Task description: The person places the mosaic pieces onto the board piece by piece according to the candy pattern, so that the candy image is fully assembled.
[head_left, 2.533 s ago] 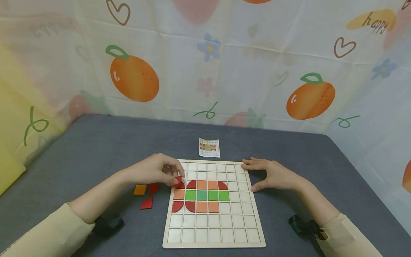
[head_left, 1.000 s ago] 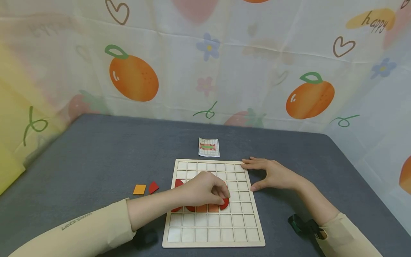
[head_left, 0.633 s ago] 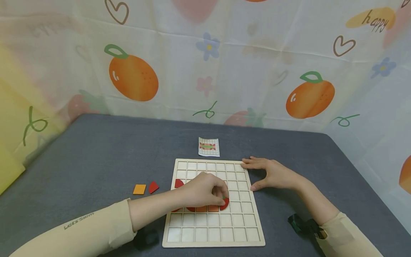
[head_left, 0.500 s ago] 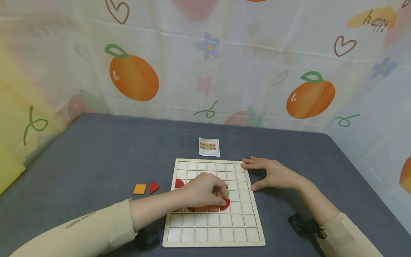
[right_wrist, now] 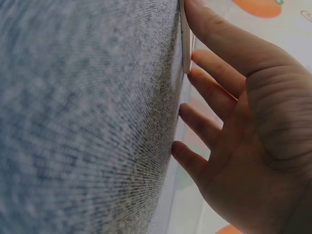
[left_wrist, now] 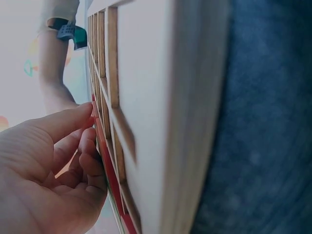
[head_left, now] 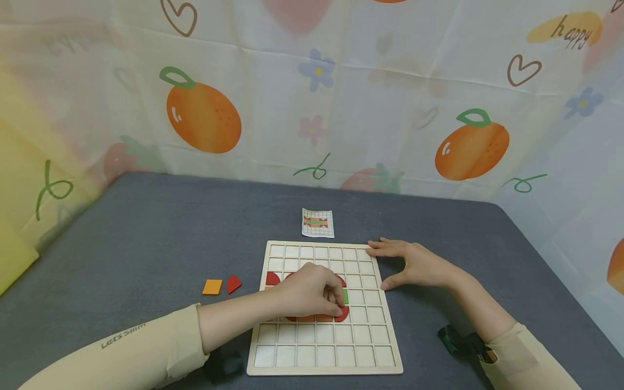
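Observation:
My left hand (head_left: pixel 309 290) reaches across the wooden grid board (head_left: pixel 325 355), thumb and curled fingers at a red quarter-circle tile (head_left: pixel 343 314). That tile looks flat in its cell. Just above it, a green square tile (head_left: pixel 346 296) peeks out beside the fingers. Most other placed tiles are covered by the hand and forearm; a red quarter-circle (head_left: pixel 272 278) shows at the left edge. In the left wrist view the thumb and fingertips meet close to the board's surface. My right hand (head_left: pixel 414 265) rests with spread fingers against the board's right edge, thumb on the rim.
Left of the board lie a yellow-orange square tile (head_left: pixel 212 287) and a loose red quarter-circle tile (head_left: pixel 233 284). A sliver of red shows by the left forearm. Behind the board lies a printed pattern card (head_left: pixel 318 223). A patterned cloth hangs behind the table.
My left hand carried a red quarter-circle tile from the board's left side rightwards; lately it shifted slightly and the tile settled into its cell below the green square. The right hand stayed put.

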A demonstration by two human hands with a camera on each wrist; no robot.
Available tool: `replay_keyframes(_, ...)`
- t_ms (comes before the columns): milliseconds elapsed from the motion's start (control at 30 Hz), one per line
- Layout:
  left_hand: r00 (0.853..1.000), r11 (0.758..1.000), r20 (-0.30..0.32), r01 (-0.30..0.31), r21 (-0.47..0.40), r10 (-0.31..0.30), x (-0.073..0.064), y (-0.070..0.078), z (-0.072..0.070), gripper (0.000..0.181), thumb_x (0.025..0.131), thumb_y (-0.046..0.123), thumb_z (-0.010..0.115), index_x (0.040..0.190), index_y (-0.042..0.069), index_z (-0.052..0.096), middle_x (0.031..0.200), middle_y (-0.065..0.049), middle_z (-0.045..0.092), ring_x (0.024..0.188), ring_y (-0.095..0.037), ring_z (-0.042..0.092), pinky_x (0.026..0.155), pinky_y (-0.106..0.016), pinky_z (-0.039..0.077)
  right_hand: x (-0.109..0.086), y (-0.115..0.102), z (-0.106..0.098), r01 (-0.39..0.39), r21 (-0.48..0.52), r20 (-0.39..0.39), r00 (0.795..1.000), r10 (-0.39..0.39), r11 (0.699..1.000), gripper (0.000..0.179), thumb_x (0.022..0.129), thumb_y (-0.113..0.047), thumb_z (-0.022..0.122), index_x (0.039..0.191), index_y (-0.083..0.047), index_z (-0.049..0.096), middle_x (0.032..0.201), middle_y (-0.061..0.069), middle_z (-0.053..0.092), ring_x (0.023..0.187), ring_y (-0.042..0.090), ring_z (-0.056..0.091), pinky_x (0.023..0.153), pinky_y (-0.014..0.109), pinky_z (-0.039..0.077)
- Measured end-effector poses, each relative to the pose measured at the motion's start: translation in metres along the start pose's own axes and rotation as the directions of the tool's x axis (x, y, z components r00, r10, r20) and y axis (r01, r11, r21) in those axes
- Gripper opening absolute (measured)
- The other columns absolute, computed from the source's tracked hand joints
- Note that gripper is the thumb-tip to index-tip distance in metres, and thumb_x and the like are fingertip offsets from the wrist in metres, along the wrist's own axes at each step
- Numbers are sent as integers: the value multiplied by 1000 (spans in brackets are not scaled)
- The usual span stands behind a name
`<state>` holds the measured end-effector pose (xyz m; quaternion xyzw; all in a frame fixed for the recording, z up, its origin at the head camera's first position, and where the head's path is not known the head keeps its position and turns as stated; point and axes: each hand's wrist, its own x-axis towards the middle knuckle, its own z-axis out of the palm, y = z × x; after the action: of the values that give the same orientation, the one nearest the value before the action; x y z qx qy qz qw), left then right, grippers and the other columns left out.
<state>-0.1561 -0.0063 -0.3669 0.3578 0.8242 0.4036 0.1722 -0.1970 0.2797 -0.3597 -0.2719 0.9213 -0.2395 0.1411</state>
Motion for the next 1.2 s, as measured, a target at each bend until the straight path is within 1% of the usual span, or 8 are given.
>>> replay_keyframes(167, 1000, 1000, 0, -6, -3, 6, 0, -1, -1, 8, 78, 7, 80, 75, 12, 74, 66, 3, 66, 60, 2, 54, 60, -16, 47, 0, 0, 1, 3, 5, -1, 1000, -3, 1000, 80, 74, -51, 80, 144, -22, 52, 156, 4, 44, 151, 39, 27, 113, 69, 27)
replay_keyframes(300, 999, 1000, -31, -16, 5, 16, -1, -1, -9, 2, 81, 12, 78, 81, 13, 76, 69, 6, 67, 62, 2, 55, 61, -16, 47, 0, -1, 1, 1, 7, -4, 1000, -1, 1000, 80, 74, -50, 81, 143, -23, 53, 156, 4, 44, 151, 39, 27, 113, 68, 28)
replay_keyframes(400, 998, 1000, -66, -5, -4, 5, -4, 0, -21, 2, 85, 14, 74, 85, 14, 76, 71, 8, 67, 63, 1, 54, 62, -17, 46, 1, -1, 1, -7, 8, -2, 1000, 7, 1000, 80, 73, -50, 81, 143, -24, 53, 156, 3, 44, 151, 38, 27, 113, 67, 28)
replay_keyframes(467, 997, 1000, -81, -1, -15, -1, -6, 0, -31, 4, 86, 13, 72, 87, 14, 76, 71, 7, 67, 63, -1, 54, 62, -18, 47, 1, -2, 1, -15, 8, 1, 1000, 15, 1000, 80, 73, -51, 82, 143, -24, 53, 157, 2, 44, 151, 38, 27, 114, 67, 27)
replay_keyframes(633, 996, 999, -88, 29, 15, -28, -17, -4, -59, 8, 88, 14, 68, 92, 14, 75, 76, 4, 68, 69, -6, 57, 66, -21, 49, 1, -2, 0, -18, -1, 6, 1000, 18, 1000, 81, 74, -52, 81, 144, -24, 52, 157, 2, 43, 151, 39, 26, 113, 69, 25)
replay_keyframes(833, 994, 994, -56, 99, 50, -96, -38, -22, -90, 13, 89, 20, 71, 101, 15, 74, 86, 4, 72, 81, -12, 63, 74, -29, 53, 1, -3, 0, -25, -10, 12, 1000, 25, 1000, 82, 73, -53, 80, 145, -24, 51, 158, 1, 42, 152, 38, 26, 114, 69, 25)
replay_keyframes(1067, 980, 982, -104, 177, 69, -170, -62, -55, -120, 17, 88, 22, 73, 103, 14, 73, 96, 4, 72, 90, -13, 65, 87, -33, 54, 1, -3, 0, -28, -15, 5, 1000, 28, 999, 82, 73, -52, 81, 144, -25, 52, 157, 1, 43, 152, 37, 26, 114, 68, 25)
replay_keyframes(1200, 973, 976, -91, 215, 39, -211, -75, -73, -132, 22, 88, 25, 74, 106, 13, 72, 101, 1, 73, 94, -14, 67, 87, -31, 54, 1, -3, 0, -18, -22, 3, 1000, 18, 1000, 81, 74, -53, 80, 144, -24, 52, 157, 3, 43, 151, 39, 27, 113, 69, 25)
